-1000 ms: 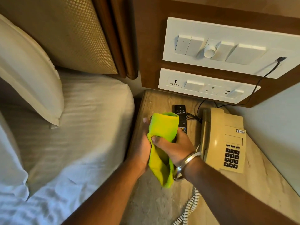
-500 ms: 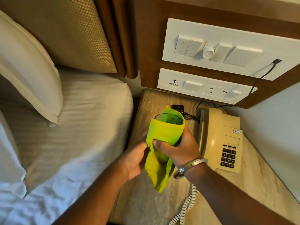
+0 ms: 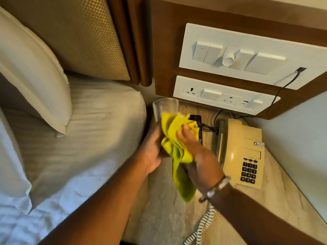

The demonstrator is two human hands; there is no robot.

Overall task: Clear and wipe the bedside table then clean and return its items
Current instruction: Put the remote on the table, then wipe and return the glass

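Note:
My left hand (image 3: 152, 152) grips the lower part of a clear drinking glass (image 3: 165, 107), held tilted above the bedside table (image 3: 168, 218). My right hand (image 3: 200, 156) presses a yellow-green cloth (image 3: 178, 152) against the side of the glass, and the cloth's loose end hangs down below the hands. The glass's rim and upper wall show bare above the cloth. A black remote (image 3: 197, 121) lies on the table behind the hands, partly hidden. A beige telephone (image 3: 242, 152) sits to the right of them.
The bed (image 3: 79, 147) with a pillow (image 3: 31, 71) borders the table on the left. White switch and socket panels (image 3: 226, 96) are on the wall behind, with a black cable (image 3: 276, 98) running down. The phone's coiled cord (image 3: 201, 225) trails to the front edge.
The cloth has come off the mouth of the glass and now rubs its outer side. The glass's bare rim now shows, and both hands have shifted up and left.

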